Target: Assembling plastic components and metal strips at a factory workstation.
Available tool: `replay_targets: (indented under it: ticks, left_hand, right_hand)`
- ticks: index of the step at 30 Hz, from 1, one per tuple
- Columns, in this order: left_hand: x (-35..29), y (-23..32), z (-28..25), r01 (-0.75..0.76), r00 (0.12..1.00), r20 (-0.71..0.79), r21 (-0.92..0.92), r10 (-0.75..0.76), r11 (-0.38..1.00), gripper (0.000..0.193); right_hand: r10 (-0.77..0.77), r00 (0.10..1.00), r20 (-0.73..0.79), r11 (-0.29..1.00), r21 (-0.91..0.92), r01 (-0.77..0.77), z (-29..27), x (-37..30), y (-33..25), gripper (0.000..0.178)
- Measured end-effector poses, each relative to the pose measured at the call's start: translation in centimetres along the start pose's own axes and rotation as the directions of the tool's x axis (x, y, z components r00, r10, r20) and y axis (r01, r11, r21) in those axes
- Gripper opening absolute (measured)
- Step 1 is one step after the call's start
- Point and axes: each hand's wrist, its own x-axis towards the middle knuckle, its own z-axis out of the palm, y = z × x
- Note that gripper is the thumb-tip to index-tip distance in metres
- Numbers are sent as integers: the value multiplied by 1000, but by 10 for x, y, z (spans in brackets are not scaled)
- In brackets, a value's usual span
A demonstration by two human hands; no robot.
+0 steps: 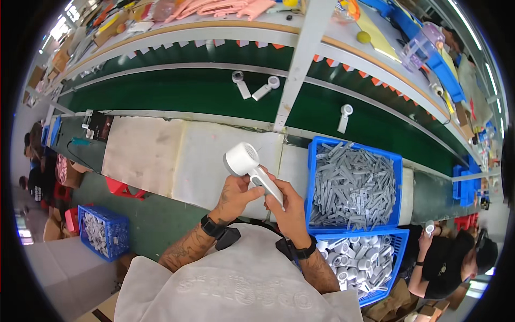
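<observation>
A white handheld fan with a round head and slim handle is held over the workbench, its head tilted up and to the left. My left hand is closed on the handle below the head, the thumb lying along it. My right hand grips the handle's lower end from the right. To the right, a blue crate full of grey plastic strips sits on the bench. Nearer to me, a second blue crate holds many white fans.
Behind the bench runs a green conveyor belt with three white fans on it. A metal post and a loaded shelf stand above. At left, another blue crate sits low; a co-worker is at right.
</observation>
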Motion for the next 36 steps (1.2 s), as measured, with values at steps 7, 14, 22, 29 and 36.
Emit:
replay_targets:
  ticks: [7,14,22,29,36]
  left_hand:
    - [-7,-14,3,-20,1000,7,168,19,986,41]
    - [-7,-18,-1,80,997,7,111,-81,991,39]
    - [2,-25,14,82,995,50,123,-89,989,56]
    - [1,-21,17,26,981,190,68,-38,997,58]
    - [7,-28,32,69,996,33,232,-79,970,57]
  right_hand:
    - [-58,998,9,993,-102,58,-4,-6,19,38]
    - [2,999,-32,1000,10,-1,1,-11,37,33]
    - [-201,973,-116,977,-92,191,-14,-19,9,41]
    - [-176,980,-90,980,-106,167,-22,-30,0,42]
    - [-196,958,-210,974,-154,166,-21,-23,14,50]
